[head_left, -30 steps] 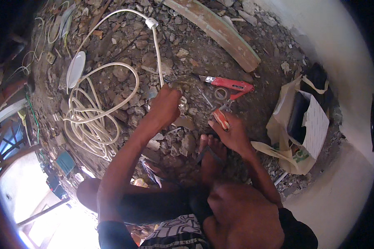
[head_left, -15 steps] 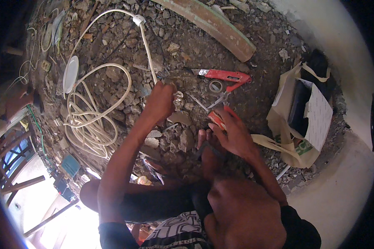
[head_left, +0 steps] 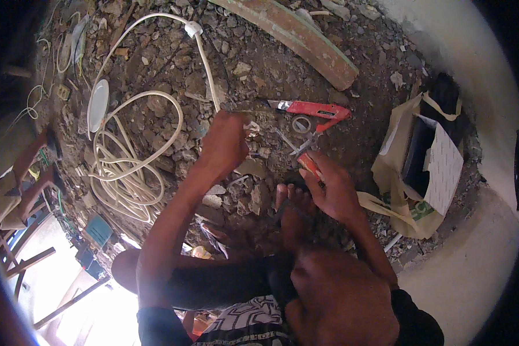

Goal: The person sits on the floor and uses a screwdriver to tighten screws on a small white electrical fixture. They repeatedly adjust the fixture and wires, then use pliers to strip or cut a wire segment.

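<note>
My left hand is closed around the lower end of a white cable, which runs up to a white fitting. The cable's tip is hidden in the fist. To its right, my right hand is wrapped round an orange-handled tool with a thin metal shaft pointing up and left; its exact kind is unclear. Just beyond lie a red utility knife with its blade out and a small roll of tape. A red handle sits below the knife.
Coiled white cable and a white round plate lie on rubble at left. An open paper bag stands at right by a pale wall. A curved plank lies beyond. Another person's limbs appear at far left.
My right hand and its tool have shifted slightly right and down. My left fist has turned a little, still on the cable. Limbs at the far left have moved further into view.
</note>
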### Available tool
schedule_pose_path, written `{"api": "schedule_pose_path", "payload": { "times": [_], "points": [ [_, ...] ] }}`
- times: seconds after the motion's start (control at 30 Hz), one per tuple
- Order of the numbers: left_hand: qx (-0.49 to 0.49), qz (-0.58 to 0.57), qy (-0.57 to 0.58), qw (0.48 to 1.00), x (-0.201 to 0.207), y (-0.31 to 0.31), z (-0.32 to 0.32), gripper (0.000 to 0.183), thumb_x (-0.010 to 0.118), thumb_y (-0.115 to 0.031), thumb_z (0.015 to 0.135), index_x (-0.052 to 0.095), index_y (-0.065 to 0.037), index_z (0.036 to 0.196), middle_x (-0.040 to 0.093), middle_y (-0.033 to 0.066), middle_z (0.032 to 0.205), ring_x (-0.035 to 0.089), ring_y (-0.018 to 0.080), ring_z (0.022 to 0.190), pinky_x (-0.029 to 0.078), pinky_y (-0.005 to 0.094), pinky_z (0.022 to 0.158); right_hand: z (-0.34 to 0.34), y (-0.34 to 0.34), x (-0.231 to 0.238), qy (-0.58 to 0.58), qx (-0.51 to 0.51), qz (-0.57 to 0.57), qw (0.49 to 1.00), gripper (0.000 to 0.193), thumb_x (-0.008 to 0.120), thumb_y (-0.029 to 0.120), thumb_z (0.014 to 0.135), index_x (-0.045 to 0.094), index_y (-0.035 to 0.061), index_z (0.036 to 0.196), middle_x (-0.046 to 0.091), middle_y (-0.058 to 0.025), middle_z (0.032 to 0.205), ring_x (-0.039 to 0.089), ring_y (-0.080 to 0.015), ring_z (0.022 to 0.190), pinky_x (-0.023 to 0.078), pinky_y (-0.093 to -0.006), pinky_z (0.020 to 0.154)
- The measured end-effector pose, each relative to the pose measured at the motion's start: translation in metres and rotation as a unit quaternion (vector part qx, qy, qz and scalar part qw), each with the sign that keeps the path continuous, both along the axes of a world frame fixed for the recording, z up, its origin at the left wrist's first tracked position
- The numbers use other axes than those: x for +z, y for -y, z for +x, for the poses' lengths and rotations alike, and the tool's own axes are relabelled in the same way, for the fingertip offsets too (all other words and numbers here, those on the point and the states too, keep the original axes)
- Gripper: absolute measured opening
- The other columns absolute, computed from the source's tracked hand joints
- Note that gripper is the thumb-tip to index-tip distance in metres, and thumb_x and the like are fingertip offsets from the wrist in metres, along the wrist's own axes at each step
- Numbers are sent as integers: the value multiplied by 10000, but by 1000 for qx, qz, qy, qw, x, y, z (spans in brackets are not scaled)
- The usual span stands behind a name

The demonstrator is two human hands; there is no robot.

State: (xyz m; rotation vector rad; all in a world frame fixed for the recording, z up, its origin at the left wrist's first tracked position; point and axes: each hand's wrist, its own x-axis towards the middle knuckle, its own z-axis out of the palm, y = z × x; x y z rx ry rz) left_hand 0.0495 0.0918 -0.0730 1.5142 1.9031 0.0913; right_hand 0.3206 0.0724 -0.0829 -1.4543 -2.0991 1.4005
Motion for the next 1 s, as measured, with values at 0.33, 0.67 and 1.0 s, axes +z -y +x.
{"api": "schedule_pose_path", "payload": {
  "times": [0.33,0.67,1.0],
  "points": [
    [-17,5,-20,1000,-23,-3,6,303,644,25,818,693,20,1118,643,290,1031,601,448,1047,485,493,953,2,-3,1,-5,17,37,999,410,691,182,940,588,-7,1290,672,-256,1170,669,-412,1083,535,-443,912],
    [-13,-4,-4,1000,-41,-8,-11,256,704,-26,840,729,6,1093,698,286,962,685,440,961,525,507,876,-10,-15,16,18,26,-10,999,400,678,182,940,585,5,1287,678,-267,1110,677,-447,984,542,-484,815],
    [-17,-27,29,999,-43,-9,-20,270,757,-90,846,735,5,1097,716,262,991,699,417,969,541,475,849,-17,-21,18,53,68,11,996,398,672,166,927,582,24,1288,685,-219,1107,674,-429,974,543,-493,817]
  ]
}}
